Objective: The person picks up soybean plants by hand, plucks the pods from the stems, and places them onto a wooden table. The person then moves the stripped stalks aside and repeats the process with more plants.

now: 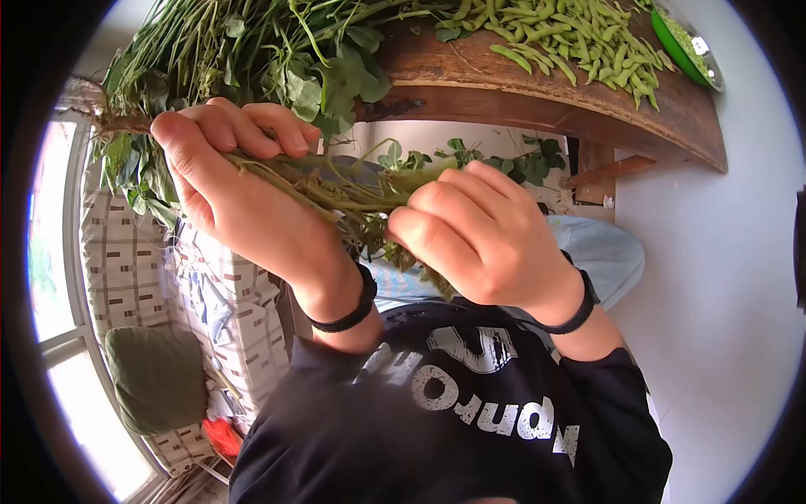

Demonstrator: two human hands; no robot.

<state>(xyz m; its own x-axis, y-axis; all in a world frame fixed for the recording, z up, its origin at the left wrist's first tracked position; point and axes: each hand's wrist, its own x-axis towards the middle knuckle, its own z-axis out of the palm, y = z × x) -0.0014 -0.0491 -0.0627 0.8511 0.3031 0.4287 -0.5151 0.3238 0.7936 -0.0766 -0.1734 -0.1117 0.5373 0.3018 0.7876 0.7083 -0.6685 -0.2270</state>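
Note:
My left hand (227, 168) is closed around the stalk of a bean plant (319, 181), near its brown root (126, 124), which sticks out to the left. The stalk slants across in front of me, its leafy end hanging down above my shirt. My right hand (470, 231) has its fingers curled in on the plant's stems, beside a green pod that shows partly at the fingertips. What lies inside that grip is mostly hidden.
A pile of leafy bean plants (243, 50) covers the left of the wooden table (470, 71). Loose green pods (579, 38) lie on its right, beside a green-sided bowl (682, 46) of small green pieces. A cushion (155, 378) rests by the window.

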